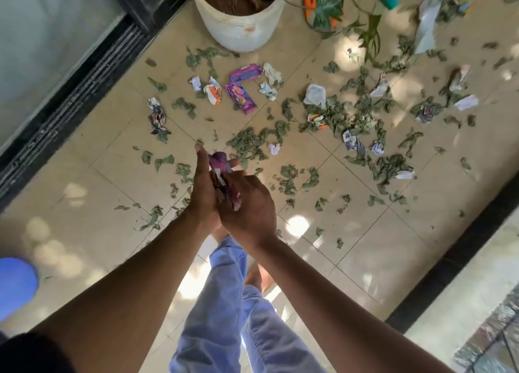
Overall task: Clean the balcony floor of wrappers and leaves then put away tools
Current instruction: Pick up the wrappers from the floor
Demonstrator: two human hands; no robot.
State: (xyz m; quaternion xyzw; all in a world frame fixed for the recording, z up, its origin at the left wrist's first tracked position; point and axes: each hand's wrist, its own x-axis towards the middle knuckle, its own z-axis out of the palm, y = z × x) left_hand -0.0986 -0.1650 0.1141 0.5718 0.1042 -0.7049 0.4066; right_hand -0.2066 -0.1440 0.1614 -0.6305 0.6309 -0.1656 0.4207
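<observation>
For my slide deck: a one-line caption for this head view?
Both hands, left hand and right hand, hold purple wrappers above a leaf-littered balcony floor.

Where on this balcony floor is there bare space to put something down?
Bare tile lies lower left, between the sliding door track and the person's legs, and lower right beside the dark sill. Past the hands, leaves and wrappers crowd the floor.
</observation>
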